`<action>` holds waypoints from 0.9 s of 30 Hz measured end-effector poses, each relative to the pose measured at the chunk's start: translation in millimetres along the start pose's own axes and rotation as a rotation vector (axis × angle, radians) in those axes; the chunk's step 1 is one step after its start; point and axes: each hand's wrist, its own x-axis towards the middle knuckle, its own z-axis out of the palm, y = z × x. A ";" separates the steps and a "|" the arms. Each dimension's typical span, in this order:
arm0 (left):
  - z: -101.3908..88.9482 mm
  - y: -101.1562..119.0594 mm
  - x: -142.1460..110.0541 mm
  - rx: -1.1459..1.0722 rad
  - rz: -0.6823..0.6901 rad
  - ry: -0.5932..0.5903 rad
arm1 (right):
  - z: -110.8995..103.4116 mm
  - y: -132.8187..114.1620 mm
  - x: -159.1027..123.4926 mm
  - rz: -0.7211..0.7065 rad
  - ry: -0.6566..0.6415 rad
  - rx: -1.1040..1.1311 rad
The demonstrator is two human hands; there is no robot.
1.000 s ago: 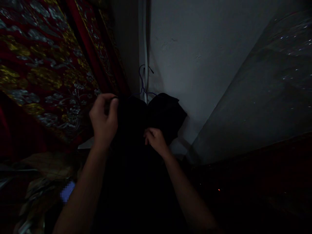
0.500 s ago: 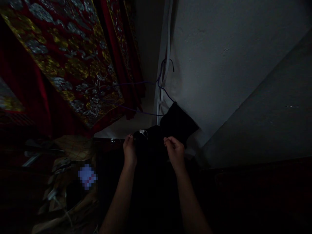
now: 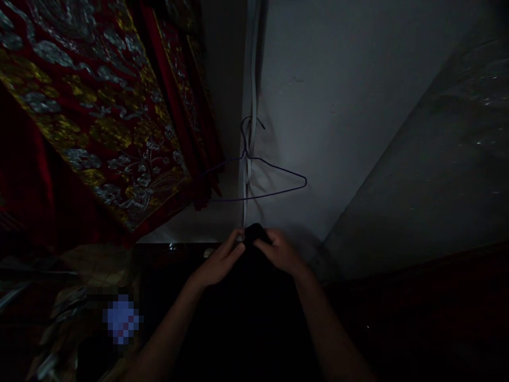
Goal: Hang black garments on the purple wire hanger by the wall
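A black garment [image 3: 256,233] is gathered between my two hands, low in front of the wall. My left hand [image 3: 220,260] pinches its left side, and my right hand [image 3: 280,250] grips its upper right edge. Above them a thin purple wire hanger [image 3: 274,165] hangs bare, its hook over a pale cable or pipe [image 3: 253,79] in the corner. In the dark, the lower part of the garment cannot be told from the shadow below.
At the left hangs a red cloth [image 3: 115,122] with gold and silver embroidery, overlapping the hanger's left end. A grey wall [image 3: 326,106] stands behind and to the right. Low at the left lie dim cluttered things beside a blurred blue patch [image 3: 122,319].
The black garment has come off the hanger, first its left side, then its right. Both my hands have moved lower and closer together with it.
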 end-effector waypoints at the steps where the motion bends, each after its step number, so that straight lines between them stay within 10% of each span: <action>1: -5.3 -4.4 -2.1 0.052 -0.055 -0.106 | -9.0 -7.3 8.9 -0.079 0.070 -0.028; 6: -35.3 -11.8 -10.9 0.301 -0.177 -0.255 | -38.6 -19.1 63.6 -0.284 0.341 -0.075; 12: -95.1 -13.4 -11.0 0.557 -0.194 -0.112 | -51.4 6.0 91.7 -0.003 0.432 -0.237; 18: -144.9 -11.7 -1.6 0.651 -0.087 0.222 | -78.3 -12.4 73.7 -0.119 0.431 -0.379; 27: -124.8 58.3 57.8 0.638 0.320 0.408 | -64.9 -13.1 58.8 -0.054 0.302 -0.254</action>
